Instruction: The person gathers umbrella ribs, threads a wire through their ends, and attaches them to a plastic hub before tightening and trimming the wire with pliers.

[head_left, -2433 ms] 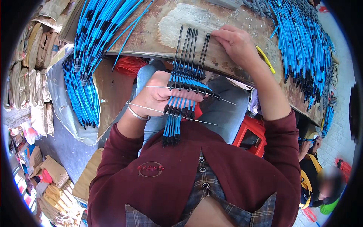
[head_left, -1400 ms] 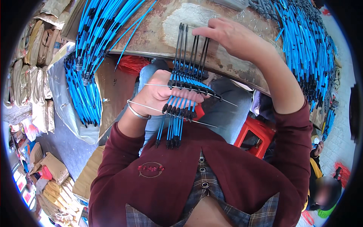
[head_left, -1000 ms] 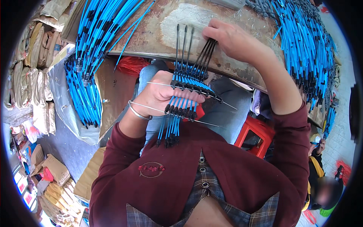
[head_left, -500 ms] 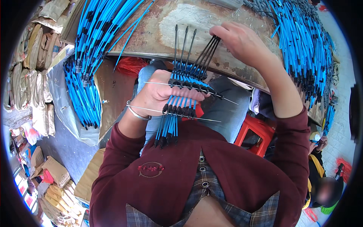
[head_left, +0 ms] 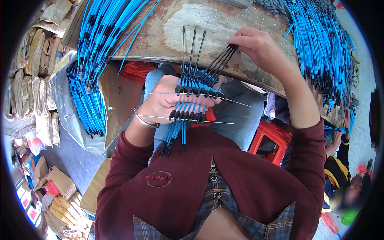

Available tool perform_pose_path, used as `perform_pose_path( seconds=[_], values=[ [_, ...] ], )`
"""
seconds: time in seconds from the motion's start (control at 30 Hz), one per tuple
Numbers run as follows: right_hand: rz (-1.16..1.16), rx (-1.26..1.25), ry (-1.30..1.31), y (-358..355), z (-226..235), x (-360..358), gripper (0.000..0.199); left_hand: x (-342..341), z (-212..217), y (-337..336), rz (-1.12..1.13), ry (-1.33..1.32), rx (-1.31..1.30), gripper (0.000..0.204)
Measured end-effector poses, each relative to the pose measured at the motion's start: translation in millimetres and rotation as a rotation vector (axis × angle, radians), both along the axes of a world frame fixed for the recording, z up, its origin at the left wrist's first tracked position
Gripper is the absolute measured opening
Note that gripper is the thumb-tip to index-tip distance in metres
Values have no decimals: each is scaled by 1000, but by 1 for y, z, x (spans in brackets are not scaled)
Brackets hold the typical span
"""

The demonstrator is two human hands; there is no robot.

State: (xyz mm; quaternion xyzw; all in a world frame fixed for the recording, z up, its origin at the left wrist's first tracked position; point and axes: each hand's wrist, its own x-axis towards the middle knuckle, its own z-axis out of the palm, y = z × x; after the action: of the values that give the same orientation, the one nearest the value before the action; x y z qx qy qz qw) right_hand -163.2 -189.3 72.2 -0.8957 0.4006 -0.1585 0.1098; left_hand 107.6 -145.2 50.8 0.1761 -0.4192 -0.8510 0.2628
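Observation:
My left hand [head_left: 164,98] is closed round a flat row of thin blue rods [head_left: 191,107] with black fittings, held over my lap. Two thin metal wires [head_left: 219,122] run crosswise through the black fittings, one on each side of my fingers. From the far side of the row, black rod ends stick out; three stand apart, pointing away from me. My right hand [head_left: 258,45] pinches the tips of several other black rod ends [head_left: 220,62] between thumb and fingers, pulling them aside to the right in a tilted fan.
Beyond my lap is a worn wooden table [head_left: 156,46] with wire bits on it. Blue rods [head_left: 108,30] are heaped at its left, another heap [head_left: 320,52] at its right. A red stool [head_left: 276,138] stands right of my legs. A co-worker's hand [head_left: 335,141] holds blue rods.
My right hand has moved slightly right and down, with the pinched rod ends leaning farther right. My left hand keeps its hold. At right, the co-worker's arms have risen with blue rods.

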Motion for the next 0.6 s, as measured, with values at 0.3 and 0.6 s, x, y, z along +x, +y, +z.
perform_pose_path(
  seconds=[0.3,0.6],
  values=[
    [-29,2,93,-7,-8,4,25,-1,-4,-1,56,-4,-106,24],
    [7,5,107,-16,-7,10,21,-1,3,-5,9,-34,-28,22]
  ],
)
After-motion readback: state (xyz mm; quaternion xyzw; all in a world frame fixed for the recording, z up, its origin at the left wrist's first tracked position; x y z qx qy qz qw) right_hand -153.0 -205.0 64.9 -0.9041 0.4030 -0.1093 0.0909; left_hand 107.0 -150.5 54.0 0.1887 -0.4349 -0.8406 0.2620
